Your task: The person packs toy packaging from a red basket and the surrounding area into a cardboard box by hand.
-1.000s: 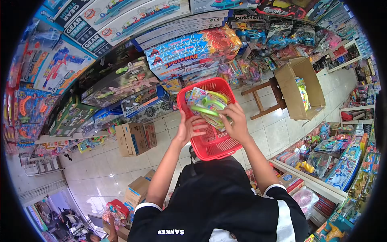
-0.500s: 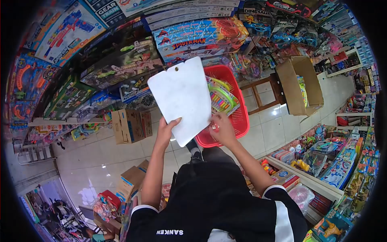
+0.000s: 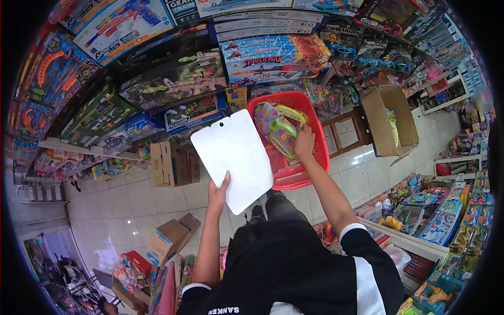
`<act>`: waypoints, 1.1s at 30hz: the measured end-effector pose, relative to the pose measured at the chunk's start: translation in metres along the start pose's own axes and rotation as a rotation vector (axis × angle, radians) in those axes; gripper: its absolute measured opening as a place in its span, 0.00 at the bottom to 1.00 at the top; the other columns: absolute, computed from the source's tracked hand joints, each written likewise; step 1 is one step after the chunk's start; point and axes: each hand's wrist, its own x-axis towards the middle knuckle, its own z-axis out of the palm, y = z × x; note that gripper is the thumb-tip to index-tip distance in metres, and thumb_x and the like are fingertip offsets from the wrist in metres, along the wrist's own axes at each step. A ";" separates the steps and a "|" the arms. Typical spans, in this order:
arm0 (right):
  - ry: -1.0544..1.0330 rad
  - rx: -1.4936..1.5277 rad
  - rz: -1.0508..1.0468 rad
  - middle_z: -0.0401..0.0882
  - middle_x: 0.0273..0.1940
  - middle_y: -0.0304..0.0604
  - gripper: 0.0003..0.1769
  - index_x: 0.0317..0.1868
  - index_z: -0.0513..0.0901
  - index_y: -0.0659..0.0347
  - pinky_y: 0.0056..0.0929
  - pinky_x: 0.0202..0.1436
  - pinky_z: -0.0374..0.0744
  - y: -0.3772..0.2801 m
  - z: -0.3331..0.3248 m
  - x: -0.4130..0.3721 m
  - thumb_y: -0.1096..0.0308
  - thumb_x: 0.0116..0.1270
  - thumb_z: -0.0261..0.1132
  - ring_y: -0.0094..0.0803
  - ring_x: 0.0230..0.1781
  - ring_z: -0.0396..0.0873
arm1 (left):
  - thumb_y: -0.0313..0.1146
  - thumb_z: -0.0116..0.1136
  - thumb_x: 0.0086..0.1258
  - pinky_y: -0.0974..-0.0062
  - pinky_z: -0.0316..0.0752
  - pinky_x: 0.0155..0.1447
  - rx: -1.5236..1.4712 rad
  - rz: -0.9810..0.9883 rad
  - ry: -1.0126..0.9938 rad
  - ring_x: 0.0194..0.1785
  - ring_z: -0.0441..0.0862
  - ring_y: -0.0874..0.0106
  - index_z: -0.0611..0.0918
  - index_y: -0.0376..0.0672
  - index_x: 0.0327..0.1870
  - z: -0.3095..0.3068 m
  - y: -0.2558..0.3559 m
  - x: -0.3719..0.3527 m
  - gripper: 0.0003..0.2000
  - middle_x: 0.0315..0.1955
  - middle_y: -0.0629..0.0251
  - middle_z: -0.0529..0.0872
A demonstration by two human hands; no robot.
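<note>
A white board with a small hole near its top (image 3: 233,163) is gripped at its lower left edge by my left hand (image 3: 218,195), thumb on its face. Right of the board is a red plastic basket (image 3: 321,142) holding packaged toys. Inside it, my right hand (image 3: 304,143) grips the edge of a green and yellow toy pack (image 3: 284,137) with its fingers closed. Another colourful pack (image 3: 265,114) lies beside that one, toward the basket's left side. The board overlaps the basket's left edge.
Boxed toys, among them a Spiderman box (image 3: 273,58), line the shelf ahead. An open cardboard box (image 3: 386,126) stands at the right beside a wooden frame (image 3: 362,126). More cartons (image 3: 170,164) stand on the floor at left. Toy shelves (image 3: 420,247) fill the lower right.
My right hand has moved up and right within the basket, from near the board's edge onto the green pack. The board has shifted down, showing more of the basket.
</note>
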 end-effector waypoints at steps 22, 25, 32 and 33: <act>0.669 1.206 0.596 0.81 0.40 0.37 0.10 0.48 0.76 0.66 0.22 0.45 0.74 0.244 -0.163 -0.233 0.71 0.70 0.64 0.20 0.40 0.76 | 0.43 0.63 0.70 0.72 0.70 0.62 0.060 0.120 -0.241 0.57 0.77 0.69 0.72 0.31 0.62 0.186 -0.023 0.008 0.28 0.56 0.57 0.80; 0.737 1.196 0.658 0.81 0.40 0.38 0.10 0.48 0.76 0.66 0.22 0.45 0.75 0.304 -0.160 -0.269 0.71 0.69 0.64 0.20 0.40 0.76 | 0.44 0.63 0.69 0.72 0.70 0.61 0.077 0.071 -0.282 0.57 0.77 0.68 0.72 0.30 0.62 0.261 -0.038 -0.009 0.29 0.56 0.56 0.79; 0.883 1.184 0.830 0.81 0.41 0.38 0.10 0.48 0.77 0.67 0.23 0.45 0.75 0.402 -0.152 -0.338 0.72 0.69 0.64 0.21 0.40 0.77 | 0.44 0.62 0.69 0.71 0.70 0.61 0.157 0.083 -0.374 0.57 0.77 0.67 0.73 0.29 0.61 0.391 -0.073 -0.044 0.28 0.56 0.55 0.79; 0.888 1.166 0.843 0.81 0.41 0.39 0.11 0.48 0.77 0.67 0.23 0.45 0.75 0.412 -0.153 -0.343 0.71 0.69 0.64 0.21 0.40 0.77 | 0.44 0.62 0.69 0.71 0.70 0.60 0.158 0.091 -0.367 0.55 0.77 0.67 0.73 0.29 0.61 0.403 -0.073 -0.047 0.28 0.55 0.56 0.80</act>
